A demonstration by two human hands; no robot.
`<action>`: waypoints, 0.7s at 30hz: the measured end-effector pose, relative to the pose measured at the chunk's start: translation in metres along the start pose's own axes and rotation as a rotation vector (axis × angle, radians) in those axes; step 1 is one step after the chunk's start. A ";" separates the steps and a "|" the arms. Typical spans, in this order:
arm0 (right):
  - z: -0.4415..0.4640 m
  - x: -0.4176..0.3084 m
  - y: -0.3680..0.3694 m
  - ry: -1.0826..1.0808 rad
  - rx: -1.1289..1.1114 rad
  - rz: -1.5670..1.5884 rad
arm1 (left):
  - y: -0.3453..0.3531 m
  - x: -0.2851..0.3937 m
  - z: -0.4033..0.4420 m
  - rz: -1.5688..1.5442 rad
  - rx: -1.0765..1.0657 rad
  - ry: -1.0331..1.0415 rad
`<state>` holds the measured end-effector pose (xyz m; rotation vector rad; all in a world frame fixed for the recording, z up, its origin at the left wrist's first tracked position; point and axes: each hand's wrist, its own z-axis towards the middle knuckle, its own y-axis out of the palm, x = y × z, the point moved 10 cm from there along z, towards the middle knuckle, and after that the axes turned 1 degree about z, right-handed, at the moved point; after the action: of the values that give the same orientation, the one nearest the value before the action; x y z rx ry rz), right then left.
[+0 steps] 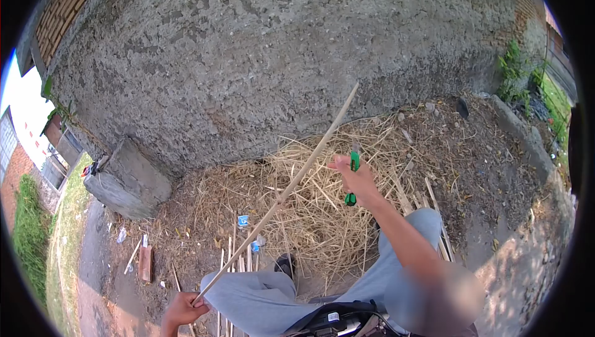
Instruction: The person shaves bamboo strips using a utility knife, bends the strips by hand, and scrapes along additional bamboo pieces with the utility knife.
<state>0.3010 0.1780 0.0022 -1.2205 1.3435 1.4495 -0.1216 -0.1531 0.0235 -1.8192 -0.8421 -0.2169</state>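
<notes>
From where I stand, the seated person's right arm stretches out over the ground, forearm slanting up and away from the knee, and the right hand (357, 179) is closed around a green utility knife (354, 162), its handle showing above and below the fist. The left hand (186, 308) sits low beside the left knee, thumb and fingers pinched around the near end of a long bamboo stick (281, 199). From that grip the stick runs diagonally upward and away, passing in front of the knee and over the ground, its free tip standing out against the wall (310, 39). The right hand and knife are to the right of the stick, near its far half but clear of it.

The stick is pale tan, slim and straight, with a darker node about midway. Under it spreads a loose heap of curly, straw-coloured shavings (322, 213), and more thin strips (434, 207) lie by the right leg. The wall is rough grey render, pitted and flaking; a squarish concrete block (133, 173) leans near its foot, and the trousers (248, 300) are soft grey-blue cloth
</notes>
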 end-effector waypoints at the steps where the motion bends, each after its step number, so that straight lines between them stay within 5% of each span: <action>1: 0.000 -0.002 -0.003 -0.065 0.021 0.158 | -0.005 -0.001 0.003 0.017 -0.006 0.002; 10: -0.003 -0.017 -0.024 -0.074 -0.046 0.335 | 0.014 -0.021 0.032 0.069 -0.190 0.113; 16: 0.000 -0.010 -0.029 -0.053 -0.038 0.335 | -0.002 -0.002 0.031 0.191 0.050 0.075; 19: -0.003 -0.008 -0.020 -0.032 -0.088 0.434 | -0.017 0.017 0.024 0.493 0.208 -0.004; 21: -0.003 -0.002 -0.015 -0.030 -0.093 0.443 | -0.027 0.088 -0.001 0.818 0.532 0.188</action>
<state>0.3161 0.1768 0.0014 -0.9889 1.6096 1.8452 -0.0739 -0.1099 0.0898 -1.4638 0.0308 0.3317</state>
